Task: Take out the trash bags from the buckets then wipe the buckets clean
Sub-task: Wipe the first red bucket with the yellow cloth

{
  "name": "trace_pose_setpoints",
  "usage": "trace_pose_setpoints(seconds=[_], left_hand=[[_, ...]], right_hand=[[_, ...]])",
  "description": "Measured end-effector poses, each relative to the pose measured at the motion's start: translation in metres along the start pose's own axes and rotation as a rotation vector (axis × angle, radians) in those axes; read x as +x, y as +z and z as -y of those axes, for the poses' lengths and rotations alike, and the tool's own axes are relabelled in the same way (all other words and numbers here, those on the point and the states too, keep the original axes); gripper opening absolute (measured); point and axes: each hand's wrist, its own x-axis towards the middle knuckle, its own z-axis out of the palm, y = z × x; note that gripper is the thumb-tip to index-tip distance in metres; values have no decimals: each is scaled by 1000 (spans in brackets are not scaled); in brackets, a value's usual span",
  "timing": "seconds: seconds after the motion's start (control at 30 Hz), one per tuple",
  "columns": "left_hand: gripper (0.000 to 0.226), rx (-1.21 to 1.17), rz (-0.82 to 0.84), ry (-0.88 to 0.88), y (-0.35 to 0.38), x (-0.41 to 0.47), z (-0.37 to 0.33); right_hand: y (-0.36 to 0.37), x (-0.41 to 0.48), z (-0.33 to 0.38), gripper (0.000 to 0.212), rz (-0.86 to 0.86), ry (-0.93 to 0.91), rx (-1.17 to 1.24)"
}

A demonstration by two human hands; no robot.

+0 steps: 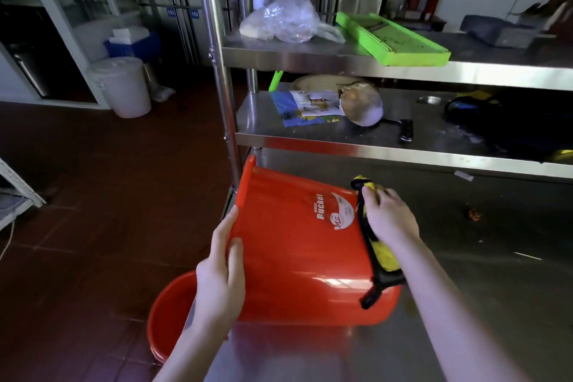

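- A red bucket (294, 257) is laid on its side on the steel table (480, 288), with its mouth turned to the left.
- Its rim is gripped by the left hand (220, 273), the thumb laid on the outer wall.
- A yellow cloth (386, 259) is pressed against the bucket's base by the right hand (387, 220), whose fingers are curled over it.
- A second red bucket (170, 319) is seen on the floor beside the table.

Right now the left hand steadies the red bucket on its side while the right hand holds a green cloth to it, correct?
Not quite: the cloth the right hand holds to the red bucket is yellow with black edging; head view.
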Motion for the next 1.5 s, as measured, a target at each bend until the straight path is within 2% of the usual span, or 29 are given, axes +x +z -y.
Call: trace_pose_setpoints(seconds=[0.07,0.13,0.23,0.3,0.43,0.53,0.63,0.8,0.9,0.93,1.0,1.07,1.17,1.23,1.33,1.4,1.5], left_hand=[[46,-5,1,-1,-1,-2,2],[46,-7,13,5,-2,-2,3],[43,-1,34,-15,-6,-2,3],[40,-14,62,-49,-10,3,-2],[33,20,105,-119,-2,48,-26],[41,105,122,-279,17,92,-46],[37,201,92,-244,29,95,-55],[32,111,56,-36,13,41,-35],[39,63,36,-30,8,11,-17],[40,49,23,-43,10,6,-12],[39,31,11,-47,13,5,-9],[38,42,13,-31,14,13,-9],[42,68,-2,-7,13,17,-8],[42,75,-12,2,11,13,-6],[45,104,-27,18,10,2,-2],[40,61,-41,15,9,-8,0],[42,23,-43,41,6,-26,4]], right_hand=[[5,1,17,52,12,-48,-71],[20,-13,51,49,-40,-247,-132],[47,-55,99,50,-116,-549,-80],[57,-81,111,49,-199,-668,-55],[65,-105,97,44,-252,-754,-75],[70,-120,82,46,-247,-807,-82],[64,-119,67,47,-254,-721,-28],[29,-72,18,48,-397,-301,-62],[8,-36,-7,51,-173,-24,26],[7,-28,-7,52,-135,12,43],[14,-27,13,52,-156,-71,-50],[29,-45,51,48,-183,-305,-109],[60,-87,97,48,-178,-651,-65],[65,-97,103,48,-171,-740,-50],[52,-81,73,49,-220,-668,-83],[35,-60,44,49,-280,-453,-102],[6,-24,8,52,-128,-98,-46]])
